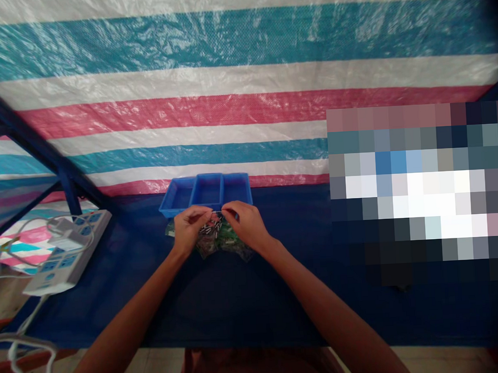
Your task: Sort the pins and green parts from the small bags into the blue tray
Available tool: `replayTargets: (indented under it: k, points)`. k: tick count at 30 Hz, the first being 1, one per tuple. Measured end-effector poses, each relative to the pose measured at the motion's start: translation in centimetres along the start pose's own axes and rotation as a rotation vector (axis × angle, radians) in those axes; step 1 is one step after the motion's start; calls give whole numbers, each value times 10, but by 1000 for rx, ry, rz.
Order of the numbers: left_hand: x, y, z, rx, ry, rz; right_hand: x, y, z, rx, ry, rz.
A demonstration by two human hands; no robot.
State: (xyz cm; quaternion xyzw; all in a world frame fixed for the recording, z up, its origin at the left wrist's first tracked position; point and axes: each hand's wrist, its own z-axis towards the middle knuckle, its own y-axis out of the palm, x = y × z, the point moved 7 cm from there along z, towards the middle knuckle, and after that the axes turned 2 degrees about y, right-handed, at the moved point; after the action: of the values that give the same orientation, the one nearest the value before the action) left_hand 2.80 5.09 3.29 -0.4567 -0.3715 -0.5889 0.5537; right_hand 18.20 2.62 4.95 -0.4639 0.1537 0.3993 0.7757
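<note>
My left hand [191,225] and my right hand [247,223] face each other, each closed in a pinch with fingertips nearly meeting. Between them spans a small thin whitish piece [217,211], too small to name. Right under the hands lie clear plastic bags [206,245] of small parts, partly covered by my fingers. Black, white and reddish bits show in the middle, with a green bag [230,238] on the right. Just behind the hands is a blue tray [209,193] with three compartments, its front edge partly hidden by my fingers.
The work surface is a dark blue table [222,305]. At left a white power strip [71,257] carries a plugged-in adapter and loose cables. A blue metal frame [67,185] and a striped plastic sheet [211,110] stand behind. A blurred-out patch covers the right side.
</note>
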Motion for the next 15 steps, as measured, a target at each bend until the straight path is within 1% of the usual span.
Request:
replayTargets:
  k: [3, 6, 10, 15]
  points:
    - [0, -1, 0, 6, -8, -18, 3, -1, -6, 46, 10, 60]
    - [0, 1, -1, -12, -15, -10, 6, 1, -17, 42, -8, 104]
    - [0, 5, -3, -60, 13, 50, 9, 1, -27, 50, -18, 107]
    - [3, 6, -5, -73, 49, 102, 9, -2, -29, 98, -21, 106]
